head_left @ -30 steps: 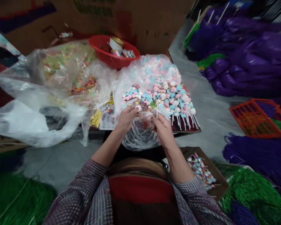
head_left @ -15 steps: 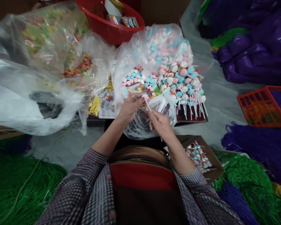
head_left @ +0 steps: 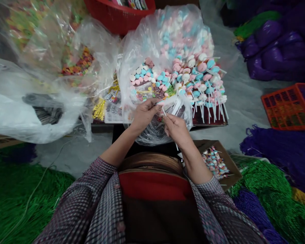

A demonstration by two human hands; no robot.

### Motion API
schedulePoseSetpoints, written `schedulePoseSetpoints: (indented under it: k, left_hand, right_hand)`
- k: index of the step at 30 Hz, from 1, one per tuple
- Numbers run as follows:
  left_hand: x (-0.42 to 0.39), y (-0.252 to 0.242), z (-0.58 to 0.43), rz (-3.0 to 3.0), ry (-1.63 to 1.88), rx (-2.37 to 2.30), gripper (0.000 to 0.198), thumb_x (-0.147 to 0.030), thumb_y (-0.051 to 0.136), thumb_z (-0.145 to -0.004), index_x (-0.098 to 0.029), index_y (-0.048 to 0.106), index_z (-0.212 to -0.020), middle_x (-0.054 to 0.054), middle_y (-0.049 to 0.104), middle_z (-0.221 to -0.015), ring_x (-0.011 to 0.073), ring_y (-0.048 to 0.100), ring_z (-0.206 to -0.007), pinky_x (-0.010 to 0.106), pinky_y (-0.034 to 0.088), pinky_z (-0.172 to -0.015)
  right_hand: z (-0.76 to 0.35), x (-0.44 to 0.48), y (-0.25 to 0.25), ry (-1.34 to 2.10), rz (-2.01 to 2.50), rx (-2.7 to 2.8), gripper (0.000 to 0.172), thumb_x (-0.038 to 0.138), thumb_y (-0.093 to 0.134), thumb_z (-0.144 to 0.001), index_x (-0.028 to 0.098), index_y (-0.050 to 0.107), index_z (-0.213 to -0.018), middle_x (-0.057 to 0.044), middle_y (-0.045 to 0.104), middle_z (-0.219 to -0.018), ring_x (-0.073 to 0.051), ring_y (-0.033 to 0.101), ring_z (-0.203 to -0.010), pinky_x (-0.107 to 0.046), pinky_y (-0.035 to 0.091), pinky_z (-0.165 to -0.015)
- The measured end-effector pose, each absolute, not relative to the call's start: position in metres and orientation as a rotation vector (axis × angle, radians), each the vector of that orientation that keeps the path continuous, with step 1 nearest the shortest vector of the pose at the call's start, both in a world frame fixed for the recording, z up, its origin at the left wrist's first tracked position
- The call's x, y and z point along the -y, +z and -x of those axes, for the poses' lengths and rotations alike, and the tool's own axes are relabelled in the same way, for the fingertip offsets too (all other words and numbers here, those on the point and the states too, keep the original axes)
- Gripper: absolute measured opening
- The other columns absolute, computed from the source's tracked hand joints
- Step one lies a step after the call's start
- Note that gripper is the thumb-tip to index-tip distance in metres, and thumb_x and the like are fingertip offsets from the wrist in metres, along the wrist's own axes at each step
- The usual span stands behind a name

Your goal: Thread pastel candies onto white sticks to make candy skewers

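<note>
Just then, the left hand (head_left: 146,113) pinched a small pink candy (head_left: 161,103) between the thumb and finger. Most of the candy was hidden, so only a bit of it showed at the fingertips. The right hand (head_left: 177,126) pinched a thin white stick (head_left: 164,110). Both hands were close together, near the front edge of the table (head_left: 104,128), over a clear bag (head_left: 155,134) that hung down there.

The candy lay up and to the left of the right hand's grip. The long way of the stick ran on a slant, from its top by the candy down and right into the right hand. The left hand was the nearer one to the candy. It was too small to tell if the stick went into the candy or only touched it.

Beyond the hands lay loose round candies (head_left: 142,76), pink, blue and white. On the right was a big pile of lollipops (head_left: 205,78), many with their sticks pointing toward the person. To the left, a printed sheet (head_left: 114,115) lay beside shiny gold ties (head_left: 99,109). Its marks were too tiny to read. No brand or word could be read anywhere.
</note>
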State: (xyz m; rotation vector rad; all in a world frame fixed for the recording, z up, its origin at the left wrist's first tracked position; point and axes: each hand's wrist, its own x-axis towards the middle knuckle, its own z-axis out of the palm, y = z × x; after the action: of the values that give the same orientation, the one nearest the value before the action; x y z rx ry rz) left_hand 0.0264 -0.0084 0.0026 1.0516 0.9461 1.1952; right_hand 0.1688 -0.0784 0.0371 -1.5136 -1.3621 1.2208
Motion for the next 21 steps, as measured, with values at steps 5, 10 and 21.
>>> schedulePoseSetpoints:
  k: [5,10,21]
  left_hand:
    - [0.012,0.006,-0.025,-1.155,1.231,-1.092,0.012,-0.019,0.083,-0.083,-0.024,0.082,-0.094,-0.001,0.081,-0.088,0.0141,0.069,-0.079,0.026,0.053,-0.08]
    - [0.011,0.007,-0.025,-1.294,1.236,-1.162,0.014,-0.014,0.079,-0.083,-0.024,0.083,-0.093,0.0,0.083,-0.095,0.0177,0.072,-0.088,0.028,0.053,-0.088]
    - [0.024,0.018,-0.029,-1.741,0.971,-0.921,0.031,-0.007,0.06,-0.087,-0.023,0.084,-0.097,0.005,0.083,-0.106,0.0211,0.074,-0.105,0.034,0.054,-0.1]
  right_hand:
    - [-0.173,0.085,0.038,1.225,1.525,1.366,0.045,0.063,0.056,-0.098,0.023,0.071,-0.083,0.006,0.053,-0.047,-0.011,0.041,-0.044,-0.025,0.031,-0.048]
    - [-0.182,0.099,0.039,1.215,1.582,1.4,0.044,0.061,0.056,-0.097,0.022,0.069,-0.081,0.006,0.051,-0.046,-0.011,0.042,-0.046,-0.025,0.032,-0.05]
    - [-0.174,0.08,0.017,1.324,1.476,0.987,0.054,0.077,0.068,-0.083,0.024,0.056,-0.076,0.01,0.043,-0.043,-0.007,0.027,-0.035,-0.024,0.018,-0.039]
